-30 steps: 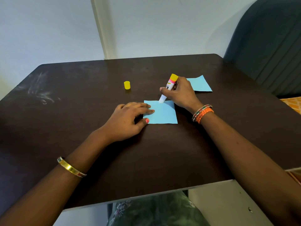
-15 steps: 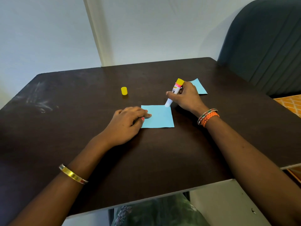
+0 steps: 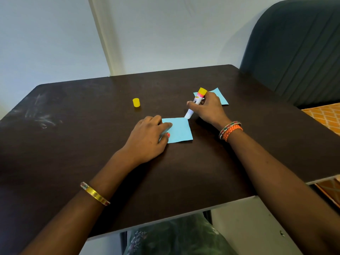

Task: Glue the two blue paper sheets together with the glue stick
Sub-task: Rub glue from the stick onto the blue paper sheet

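While the right hand wraps closed around the glue stick, its white tip points down and meets the far right corner of the near blue sheet. The stick leans, yellow end up and away from the person. Fingers cover most of its label, so the print is hard to read. The left hand lies flat with fingers spread, pressing the sheet's left edge onto the dark table and holding nothing. Behind the right hand sits the second blue sheet, partly hidden by that hand and the stick. A yellow cap stands alone to the left of the stick, well apart from both sheets. Orange bangles ring the right wrist and a gold bangle the left forearm. A dark padded chair back rises at the far right, cut off by the frame.
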